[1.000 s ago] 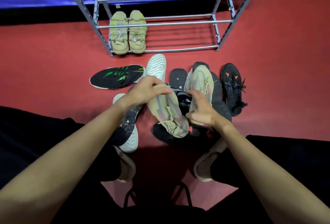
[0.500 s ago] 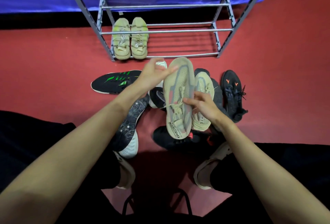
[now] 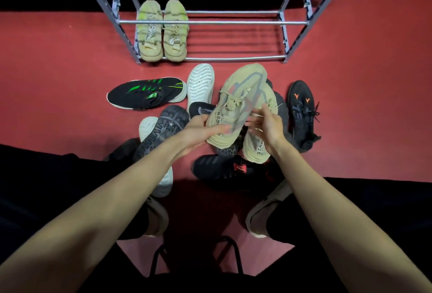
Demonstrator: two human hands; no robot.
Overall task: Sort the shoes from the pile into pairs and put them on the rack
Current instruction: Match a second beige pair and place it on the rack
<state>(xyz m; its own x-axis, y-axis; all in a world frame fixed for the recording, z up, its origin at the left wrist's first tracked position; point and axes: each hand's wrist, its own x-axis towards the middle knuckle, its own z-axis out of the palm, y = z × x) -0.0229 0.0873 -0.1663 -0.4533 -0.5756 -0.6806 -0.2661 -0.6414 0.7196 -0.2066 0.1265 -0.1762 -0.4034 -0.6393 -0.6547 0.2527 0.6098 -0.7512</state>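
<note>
At centre frame: you are lifting a beige sneaker (image 3: 238,105) above the pile (image 3: 224,152), toe pointing toward the upper right.
Left hand: your left hand (image 3: 201,129) is gripping the heel end of that shoe, fingers curled under its sole.
Right hand: your right hand (image 3: 268,124) is sitting at the shoe's right side with fingers spread and blurred; I cannot tell whether it is gripping anything.
Mate: a second beige sneaker (image 3: 257,147) is lying just below and right of the lifted one, partly under your right hand.
Rack: the rack (image 3: 210,22) is standing at the top of the frame, with a pale yellow pair (image 3: 162,30) already occupying the left of its bottom shelf.
Risk, grip: you are holding the shoe by one end only, so it is likely tipping; a slip would be dropping it back among the dark shoes.
Risk, pairing: a black shoe with orange marks (image 3: 301,108) and a black shoe with green stripes (image 3: 147,94) are lying nearby, but the colours are differing enough that mismatching seems unlikely.
Risk, placing: the rack's bars are spaced apart, so a carelessly set shoe could be sagging between them.
</note>
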